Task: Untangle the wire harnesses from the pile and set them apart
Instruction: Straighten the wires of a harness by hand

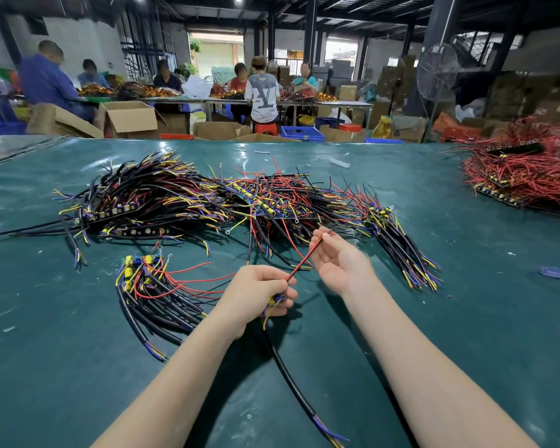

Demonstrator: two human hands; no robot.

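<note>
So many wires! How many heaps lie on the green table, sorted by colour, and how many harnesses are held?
Mixed-colour heaps: 2, the big pile and the small bundle
Red heap: 1
Harness held by left hand and right hand: 1
Total: 4

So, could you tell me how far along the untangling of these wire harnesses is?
Looks early. Done: one small bundle lies apart, near left on the table. In hand: the left-hand grip holds one harness, the right-hand grip pinches its red wire. Left: the big tangled pile across the middle.
</note>
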